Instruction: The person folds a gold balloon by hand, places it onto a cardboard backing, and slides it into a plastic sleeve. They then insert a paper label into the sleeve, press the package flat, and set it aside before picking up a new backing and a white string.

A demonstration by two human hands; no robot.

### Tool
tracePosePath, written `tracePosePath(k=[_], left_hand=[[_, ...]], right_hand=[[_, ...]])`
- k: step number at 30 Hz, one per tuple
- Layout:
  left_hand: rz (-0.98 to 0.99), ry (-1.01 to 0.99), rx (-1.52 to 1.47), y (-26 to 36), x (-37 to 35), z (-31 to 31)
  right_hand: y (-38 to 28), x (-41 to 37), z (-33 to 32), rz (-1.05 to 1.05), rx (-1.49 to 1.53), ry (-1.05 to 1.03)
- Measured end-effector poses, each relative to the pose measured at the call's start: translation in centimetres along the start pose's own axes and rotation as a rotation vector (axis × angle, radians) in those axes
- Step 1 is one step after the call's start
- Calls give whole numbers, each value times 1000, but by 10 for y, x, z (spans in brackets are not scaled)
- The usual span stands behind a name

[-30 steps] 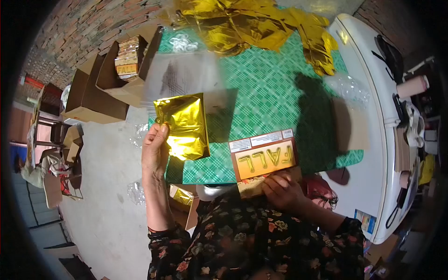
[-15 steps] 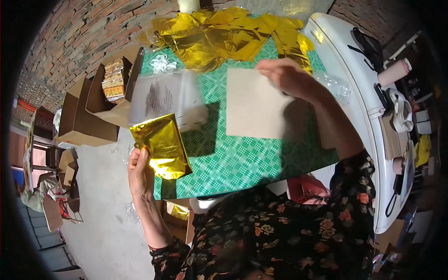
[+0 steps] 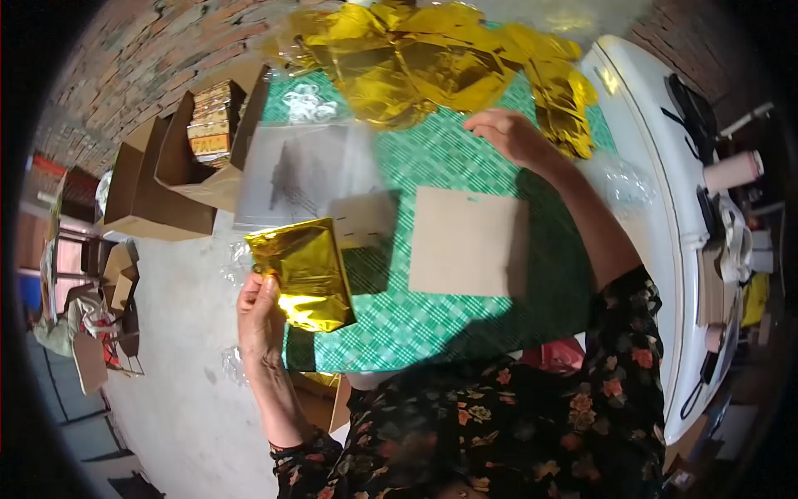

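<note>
Between the thumb and fingers of my left hand (image 3: 260,312) is a flat, shiny gold foil packet (image 3: 303,274), held up at the table's near left edge. A beige cardboard sheet (image 3: 468,245) with a small slot at its top edge lies on the green checked tablecloth (image 3: 399,328). Beyond it, my right hand (image 3: 509,137) hovers apart from the sheet, its fingers drawn together and no object visible in them. Crumpled gold foil film (image 3: 416,71) is just past its fingertips. A stack of clear plastic sleeves (image 3: 312,170) lies behind the packet.
White loops (image 3: 309,104) lie behind the sleeves. Open cardboard boxes (image 3: 158,200), one with printed packs (image 3: 209,125), stand left of the table. Clear plastic wrap (image 3: 617,183) and a white fridge-like cabinet (image 3: 644,125) are on the right. A brick wall (image 3: 158,62) rises behind.
My right hand has come away from the cardboard sheet, which now shows whole, smaller and lower in view. My left hand keeps hold of the foil packet. The view has shifted slightly.
</note>
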State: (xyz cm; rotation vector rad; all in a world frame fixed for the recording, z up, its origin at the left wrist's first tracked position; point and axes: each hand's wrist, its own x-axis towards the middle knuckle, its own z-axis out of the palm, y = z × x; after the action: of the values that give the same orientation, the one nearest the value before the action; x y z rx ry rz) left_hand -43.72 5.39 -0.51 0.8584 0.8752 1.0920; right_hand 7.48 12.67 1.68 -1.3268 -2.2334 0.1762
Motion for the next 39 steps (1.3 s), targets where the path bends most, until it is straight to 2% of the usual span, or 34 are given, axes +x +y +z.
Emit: tracePosePath(k=[2, 6, 9, 12, 16, 19, 23, 25, 28, 31, 35, 36, 39], left_hand=[[2, 10, -40, 0, 1, 8], [-6, 9, -66, 6, -2, 18], [-21, 10, -56, 12, -9, 20], [3, 62, -71, 14, -15, 18], [12, 88, -76, 15, -23, 5], [14, 123, -80, 16, -24, 2], [-6, 135, -93, 11, -23, -6], [-8, 138, -98, 11, -23, -6], [8, 156, -93, 16, -23, 3], [21, 147, -77, 17, -23, 6], [19, 111, -77, 17, -24, 8], [20, 103, -75, 19, -24, 10], [21, 96, -48, 26, -27, 23]], right_hand=[[5, 19, 8, -141, -37, 82], [-27, 75, 30, -29, 74, 8], [-38, 130, 61, -21, 45, 4], [-42, 181, 96, 163, -132, -3], [-43, 218, 126, 239, -6, 16], [-51, 230, 137, 302, -231, -176], [-42, 234, 152, 403, -110, -203], [-33, 239, 148, 445, -38, -243], [-28, 242, 127, 409, -22, -178], [-25, 232, 101, 375, 151, 37], [-28, 219, 65, 378, 381, 40], [-29, 213, 55, 491, 568, -16], [-35, 202, 43, 576, 637, 21]])
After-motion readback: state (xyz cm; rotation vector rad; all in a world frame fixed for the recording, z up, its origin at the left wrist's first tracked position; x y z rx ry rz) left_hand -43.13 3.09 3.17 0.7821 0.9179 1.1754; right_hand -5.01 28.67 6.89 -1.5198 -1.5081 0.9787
